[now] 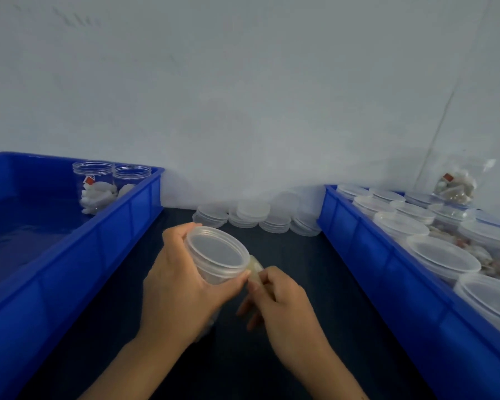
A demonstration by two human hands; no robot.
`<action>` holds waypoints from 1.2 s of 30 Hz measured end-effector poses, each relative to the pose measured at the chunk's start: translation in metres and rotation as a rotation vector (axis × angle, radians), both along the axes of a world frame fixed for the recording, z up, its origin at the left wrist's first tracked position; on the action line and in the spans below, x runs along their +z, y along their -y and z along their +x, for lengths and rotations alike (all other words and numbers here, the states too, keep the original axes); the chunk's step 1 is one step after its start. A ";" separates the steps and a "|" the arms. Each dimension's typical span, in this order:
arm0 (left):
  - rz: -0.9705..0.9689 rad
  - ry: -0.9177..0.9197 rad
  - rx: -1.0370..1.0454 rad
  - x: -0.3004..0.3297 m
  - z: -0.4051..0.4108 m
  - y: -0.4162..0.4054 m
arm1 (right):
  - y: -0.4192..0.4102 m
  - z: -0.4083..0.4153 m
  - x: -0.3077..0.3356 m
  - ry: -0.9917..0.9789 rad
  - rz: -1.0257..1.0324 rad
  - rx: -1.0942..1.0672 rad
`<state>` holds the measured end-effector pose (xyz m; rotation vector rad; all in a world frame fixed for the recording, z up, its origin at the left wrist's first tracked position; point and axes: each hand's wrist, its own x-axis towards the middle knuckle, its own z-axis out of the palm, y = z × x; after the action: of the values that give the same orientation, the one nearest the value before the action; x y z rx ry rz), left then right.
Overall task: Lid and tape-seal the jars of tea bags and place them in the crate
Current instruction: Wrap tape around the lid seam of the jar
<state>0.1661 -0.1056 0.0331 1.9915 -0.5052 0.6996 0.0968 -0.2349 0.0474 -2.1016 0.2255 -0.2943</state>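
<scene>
Clear round plastic jar w/ translucent lid (217,256): tilted, above dark tabletop (286,370) btwn two blue plastic crates, gripped by left hand (179,287), fingers curled round it. Right hand (283,307): fingertips pinch yellowish tape strip (256,269) at lid rim. Left crate (104,241) holds 2 unlidded jars; right crate (387,272) holds lidded jars

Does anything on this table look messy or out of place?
Mostly tidy. The spare lids by the wall sit in uneven, leaning stacks, and a clear bag of tea bags slumps behind the right crate.

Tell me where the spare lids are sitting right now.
In the head view, the spare lids sit in short stacks on the dark table at the back, against the wall, between the left crate and the right crate.
</scene>
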 end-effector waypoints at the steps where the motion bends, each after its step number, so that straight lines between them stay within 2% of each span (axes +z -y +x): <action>1: -0.017 0.001 0.018 -0.002 0.000 0.002 | -0.001 0.000 0.000 -0.015 0.069 0.022; 3: 0.024 0.026 0.026 -0.006 -0.002 0.004 | 0.000 -0.001 0.001 -0.044 0.118 0.051; 6: 0.100 0.058 -0.012 -0.005 -0.006 0.001 | 0.002 -0.001 0.001 -0.077 0.087 0.084; 9: 0.082 0.097 -0.050 -0.003 -0.008 0.000 | 0.002 -0.002 0.001 -0.035 0.041 0.072; 14: 0.171 0.223 -0.030 -0.003 -0.009 0.002 | -0.001 -0.002 0.000 0.040 -0.029 0.057; 18: 0.169 0.194 -0.061 0.000 -0.005 0.002 | 0.001 -0.002 0.000 0.052 -0.128 0.041; 23: 0.092 0.045 -0.172 0.007 0.005 -0.003 | 0.004 -0.001 0.000 0.027 -0.193 0.042; 28: 0.113 -0.053 -0.210 0.013 0.013 -0.001 | 0.011 0.000 -0.001 -0.009 -0.266 0.015; 36: 0.216 0.073 -0.133 0.013 0.008 0.007 | 0.015 0.004 -0.001 -0.055 -0.334 -0.168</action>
<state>0.1745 -0.1128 0.0461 2.1141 -0.7784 0.6596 0.1006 -0.2501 0.0467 -2.4276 0.4103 -0.3959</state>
